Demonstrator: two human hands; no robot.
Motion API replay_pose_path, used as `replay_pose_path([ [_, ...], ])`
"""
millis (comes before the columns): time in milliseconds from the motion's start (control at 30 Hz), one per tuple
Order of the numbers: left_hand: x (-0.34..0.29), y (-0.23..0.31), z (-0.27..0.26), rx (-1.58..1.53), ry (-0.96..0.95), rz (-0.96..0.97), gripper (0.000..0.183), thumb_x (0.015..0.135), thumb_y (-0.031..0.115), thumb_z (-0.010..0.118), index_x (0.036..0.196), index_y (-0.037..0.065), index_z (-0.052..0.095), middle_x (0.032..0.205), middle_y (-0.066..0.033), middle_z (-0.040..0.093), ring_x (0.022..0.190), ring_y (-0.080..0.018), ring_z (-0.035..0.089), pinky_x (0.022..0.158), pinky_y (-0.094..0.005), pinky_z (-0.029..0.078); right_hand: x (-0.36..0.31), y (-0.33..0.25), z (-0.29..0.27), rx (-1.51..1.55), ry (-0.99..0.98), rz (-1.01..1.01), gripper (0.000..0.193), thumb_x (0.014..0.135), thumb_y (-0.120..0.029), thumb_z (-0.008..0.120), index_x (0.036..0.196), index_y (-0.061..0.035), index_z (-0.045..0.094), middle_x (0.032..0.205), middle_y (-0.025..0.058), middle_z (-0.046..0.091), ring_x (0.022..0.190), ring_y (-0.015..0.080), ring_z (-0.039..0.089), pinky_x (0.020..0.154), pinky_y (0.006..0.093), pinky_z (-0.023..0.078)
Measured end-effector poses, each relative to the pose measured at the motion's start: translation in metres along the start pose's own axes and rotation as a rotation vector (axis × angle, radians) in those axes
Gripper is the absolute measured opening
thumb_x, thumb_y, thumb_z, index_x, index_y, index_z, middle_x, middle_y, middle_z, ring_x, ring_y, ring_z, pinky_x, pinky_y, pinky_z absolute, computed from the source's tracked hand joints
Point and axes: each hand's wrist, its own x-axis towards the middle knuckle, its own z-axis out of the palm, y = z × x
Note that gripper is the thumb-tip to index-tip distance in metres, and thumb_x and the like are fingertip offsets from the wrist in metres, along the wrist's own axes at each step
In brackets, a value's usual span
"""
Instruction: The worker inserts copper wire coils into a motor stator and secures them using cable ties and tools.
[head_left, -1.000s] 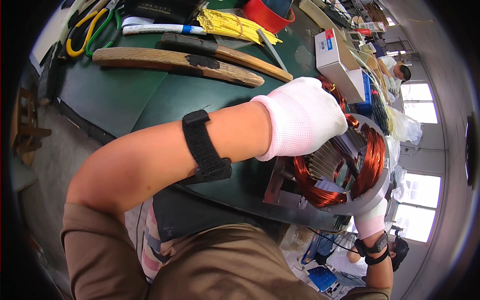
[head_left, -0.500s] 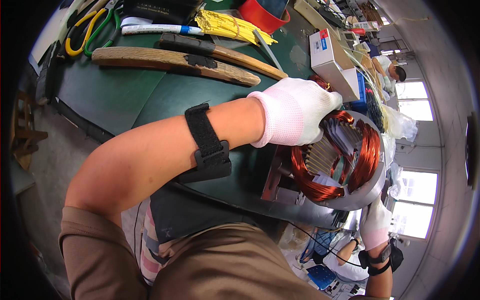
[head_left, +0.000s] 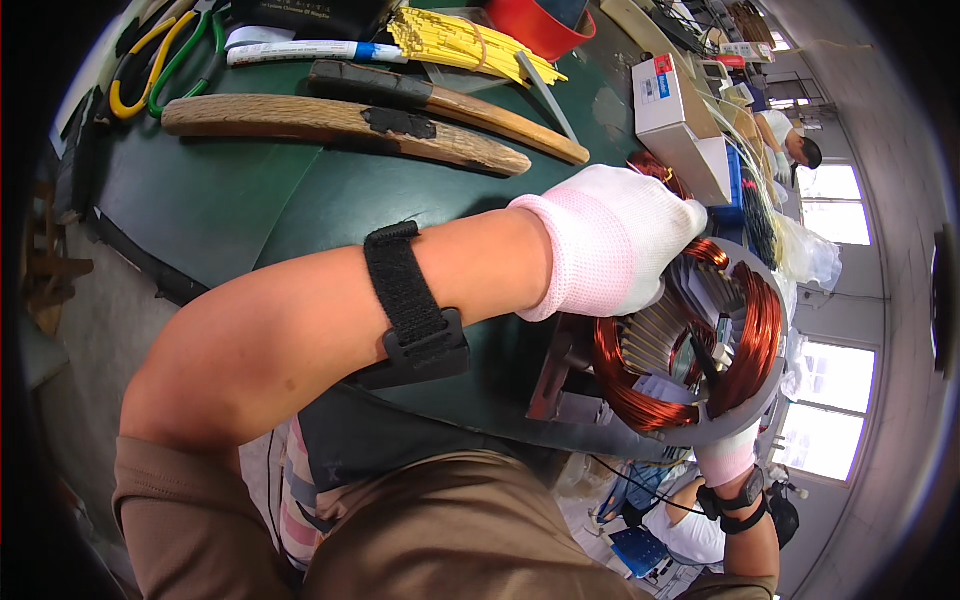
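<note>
A motor stator point(head_left: 777, 385) with a grey metal ring and copper windings point(head_left: 757, 330) stands on the right side of the bench. Slot liners and pale insulation paper point(head_left: 690, 285) show inside its bore. My left hand point(head_left: 630, 235), in a white glove with a pink cuff, is closed over the upper left of the windings, its fingertips mostly turned away. My gloved right hand point(head_left: 730, 455) is behind the ring's lower right side; its fingers are hidden. A dark, narrow thing with a pale part point(head_left: 708, 357) shows in the bore; its kind cannot be made out.
Two wooden bars point(head_left: 340, 125) lie beyond my left arm, near a marker point(head_left: 315, 52), yellow strips point(head_left: 460, 45), scissors point(head_left: 185, 60) and a red container point(head_left: 540, 30). A white box point(head_left: 675, 115) stands behind the stator. Other people are in the background.
My right hand has gone from the ring's outer edge to behind it. A dark, narrow thing now shows in the bore. My left hand stays at the windings; the whole view has shifted slightly.
</note>
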Motion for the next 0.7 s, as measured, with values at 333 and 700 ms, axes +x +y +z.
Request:
replay_pose_path([
  [333,0.002,0.001,-0.001,0.001,-0.066,-0.054,0.04,0.081,0.013,0.073,0.115,-0.004,0.059,0.108,-0.026,0.07,0.104,-0.0432,0.07,0.091,-0.0494,0.055,-0.042,0.024,-0.022,-0.271,-0.456,0.176,0.009,0.085,-0.011,0.07,0.093,-0.0119,0.071,0.085,0.0105,0.072,0.074,0.0315,0.072,0.064,0.0396,0.057],
  [700,0.001,-0.013,0.006,-0.08,-0.053,-0.018,0.036,0.086,0.013,0.067,0.118,-0.003,0.06,0.098,-0.0268,0.07,0.094,-0.0431,0.07,0.083,-0.0481,0.056,-0.063,0.037,-0.037,-0.208,-0.334,0.214,0.023,0.083,-0.001,0.067,0.105,-0.001,0.061,0.09,0.0215,0.069,0.079,0.0417,0.07,0.067,0.047,0.056],
])
